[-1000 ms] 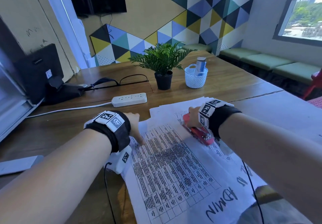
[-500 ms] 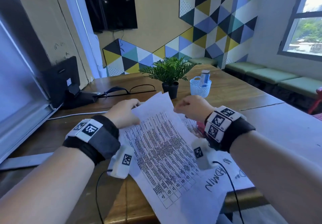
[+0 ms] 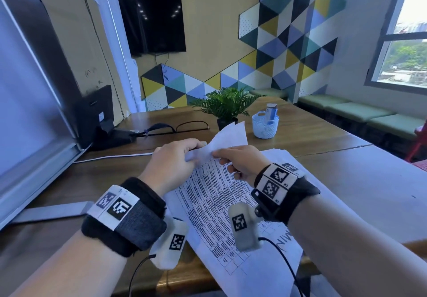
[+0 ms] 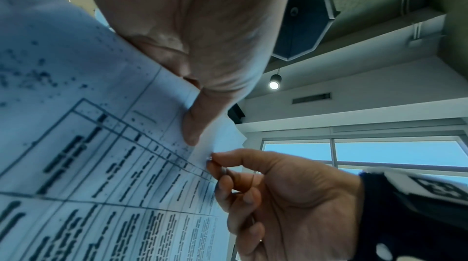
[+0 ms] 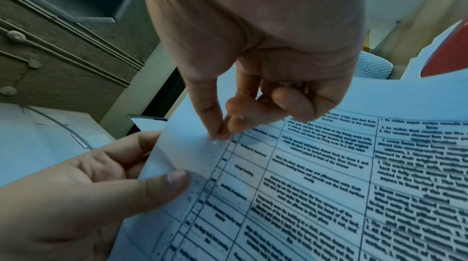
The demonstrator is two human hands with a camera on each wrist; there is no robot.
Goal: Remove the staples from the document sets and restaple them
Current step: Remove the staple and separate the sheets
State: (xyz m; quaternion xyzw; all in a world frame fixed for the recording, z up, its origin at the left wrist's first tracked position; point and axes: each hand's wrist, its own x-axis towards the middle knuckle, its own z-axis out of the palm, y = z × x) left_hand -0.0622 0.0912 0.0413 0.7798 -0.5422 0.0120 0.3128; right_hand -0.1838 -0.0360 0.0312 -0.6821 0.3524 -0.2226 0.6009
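The document set (image 3: pixel 212 204), sheets printed with a table, lies on the wooden table with its far corner lifted. My left hand (image 3: pixel 194 155) grips that corner, thumb on top (image 5: pixel 174 181) and fingers beneath. My right hand (image 3: pixel 219 157) pinches with thumb and forefinger at a small shiny staple (image 5: pixel 215 141) in the corner margin, seen also in the left wrist view as the staple (image 4: pixel 209 158). A red shape (image 5: pixel 448 55), probably the stapler, shows behind the sheets in the right wrist view only.
More loose papers (image 3: pixel 288 165) lie under and right of the set. Behind stand a potted plant (image 3: pixel 225 104), a white basket (image 3: pixel 265 125) and glasses (image 3: pixel 182 126). A monitor (image 3: pixel 97 111) stands at the far left.
One second ago my right hand lay on the red stapler and my left pressed the sheet. Both hands have since lifted the document's far corner, and the right now pinches at the staple.
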